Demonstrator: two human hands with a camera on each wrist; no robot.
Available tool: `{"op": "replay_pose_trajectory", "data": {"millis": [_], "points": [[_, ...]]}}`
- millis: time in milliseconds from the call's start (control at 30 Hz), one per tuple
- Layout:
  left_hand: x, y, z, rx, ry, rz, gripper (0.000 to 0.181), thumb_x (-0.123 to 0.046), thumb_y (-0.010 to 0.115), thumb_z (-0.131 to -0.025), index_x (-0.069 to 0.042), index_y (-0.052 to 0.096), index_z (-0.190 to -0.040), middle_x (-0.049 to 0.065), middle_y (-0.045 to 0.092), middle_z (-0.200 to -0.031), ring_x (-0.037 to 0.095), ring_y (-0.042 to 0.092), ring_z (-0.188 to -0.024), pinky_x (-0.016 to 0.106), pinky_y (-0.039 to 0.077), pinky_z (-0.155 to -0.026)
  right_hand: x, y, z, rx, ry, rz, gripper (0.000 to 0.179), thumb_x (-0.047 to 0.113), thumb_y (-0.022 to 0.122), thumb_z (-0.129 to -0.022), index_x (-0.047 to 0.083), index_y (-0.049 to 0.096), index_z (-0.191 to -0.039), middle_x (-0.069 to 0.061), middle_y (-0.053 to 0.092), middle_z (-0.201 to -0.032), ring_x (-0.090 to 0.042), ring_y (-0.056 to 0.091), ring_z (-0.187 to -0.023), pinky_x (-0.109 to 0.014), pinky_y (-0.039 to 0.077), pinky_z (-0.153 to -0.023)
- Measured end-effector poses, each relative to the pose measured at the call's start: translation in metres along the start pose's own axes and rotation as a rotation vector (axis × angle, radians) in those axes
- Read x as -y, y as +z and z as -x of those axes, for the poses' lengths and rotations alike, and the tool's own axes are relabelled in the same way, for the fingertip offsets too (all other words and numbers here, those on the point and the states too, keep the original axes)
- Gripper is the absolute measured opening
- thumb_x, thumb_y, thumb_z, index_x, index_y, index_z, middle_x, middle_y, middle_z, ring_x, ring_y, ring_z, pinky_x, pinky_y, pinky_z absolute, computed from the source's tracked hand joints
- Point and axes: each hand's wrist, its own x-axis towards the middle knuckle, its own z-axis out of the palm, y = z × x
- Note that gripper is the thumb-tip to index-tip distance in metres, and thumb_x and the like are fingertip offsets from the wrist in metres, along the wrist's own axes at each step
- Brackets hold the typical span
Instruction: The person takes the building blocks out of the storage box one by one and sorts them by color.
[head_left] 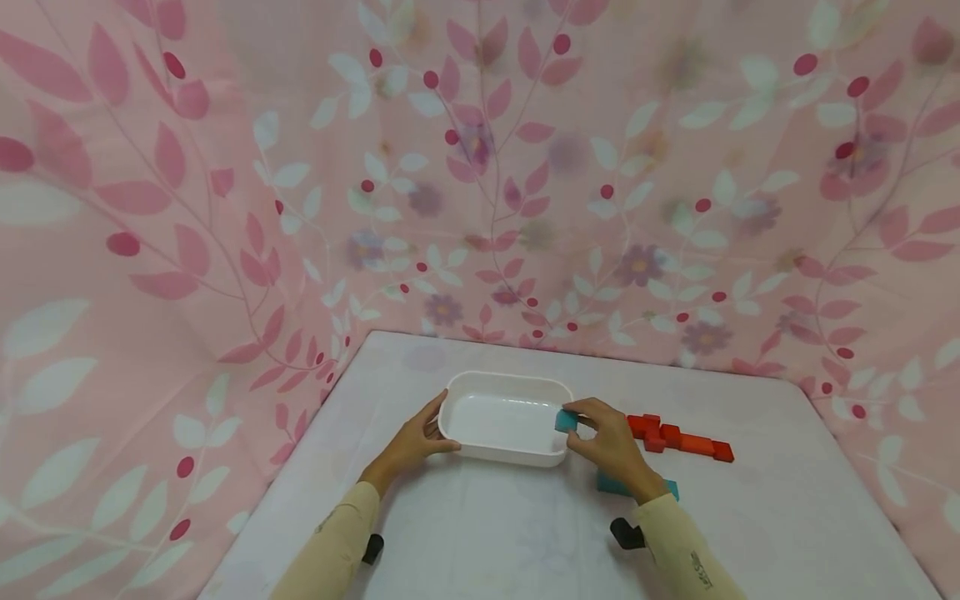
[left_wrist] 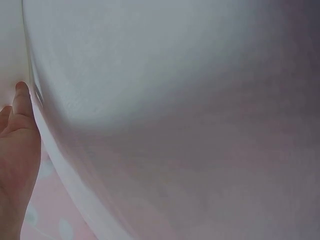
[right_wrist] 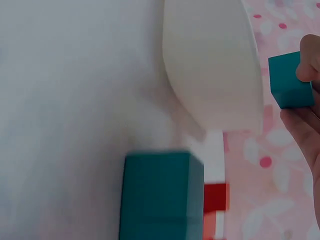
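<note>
A white rectangular dish (head_left: 510, 454) with rounded corners sits on the table. At its left end my left hand (head_left: 411, 442) holds it, thumb at the front corner and fingers along the left side. My right hand (head_left: 609, 437) pinches a small teal cube (head_left: 566, 421) between thumb and fingers, over the dish's right rim. The same cube (right_wrist: 290, 82) shows in the right wrist view, raised above the rim level. Below the right wrist lie teal blocks (head_left: 613, 484), partly hidden by the arm. The left wrist view shows only part of the left hand (left_wrist: 19, 145).
Right of the right hand, several red and orange blocks (head_left: 693, 444) lie close together on the white-covered table (head_left: 480, 533). Pink floral cloth (head_left: 525, 167) hangs behind the table and at its sides. Black pieces (head_left: 627, 533) show beside both forearms.
</note>
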Motion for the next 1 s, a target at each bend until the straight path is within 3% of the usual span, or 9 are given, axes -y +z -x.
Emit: {"op": "replay_pose_trajectory", "data": {"millis": [233, 700, 1000], "points": [[0.000, -0.004, -0.003, 0.001, 0.018, 0.013, 0.109, -0.022, 0.089, -0.069, -0.030, 0.024, -0.156, 0.002, 0.022, -0.160, 0.024, 0.036, -0.139, 0.029, 0.042, -0.102, -0.007, -0.041, 0.030, -0.044, 0.021, 0.161, 0.044, 0.007, 0.078, -0.078, 0.011, 0.069, -0.121, 0.005, 0.064, -0.115, -0.013, 0.062, -0.095, -0.042, 0.059, -0.078], [0.002, -0.001, -0.003, 0.000, -0.010, -0.013, 0.111, -0.027, 0.090, -0.067, -0.031, 0.024, -0.156, 0.001, 0.023, -0.160, 0.023, 0.037, -0.139, 0.029, 0.041, -0.103, -0.022, -0.102, 0.092, -0.071, 0.123, 0.321, 0.046, -0.010, 0.077, -0.071, 0.007, 0.066, -0.113, -0.003, 0.064, -0.110, -0.026, 0.063, -0.101, -0.045, 0.054, -0.080], [0.003, -0.002, -0.002, -0.007, -0.018, -0.010, 0.109, -0.028, 0.090, -0.067, -0.034, 0.025, -0.155, 0.001, 0.023, -0.160, 0.024, 0.036, -0.140, 0.031, 0.040, -0.103, -0.028, -0.116, 0.113, -0.013, 0.344, 0.333, 0.042, -0.003, 0.076, -0.076, 0.005, 0.063, -0.115, -0.012, 0.062, -0.113, -0.036, 0.059, -0.107, -0.050, 0.054, -0.082]]}}
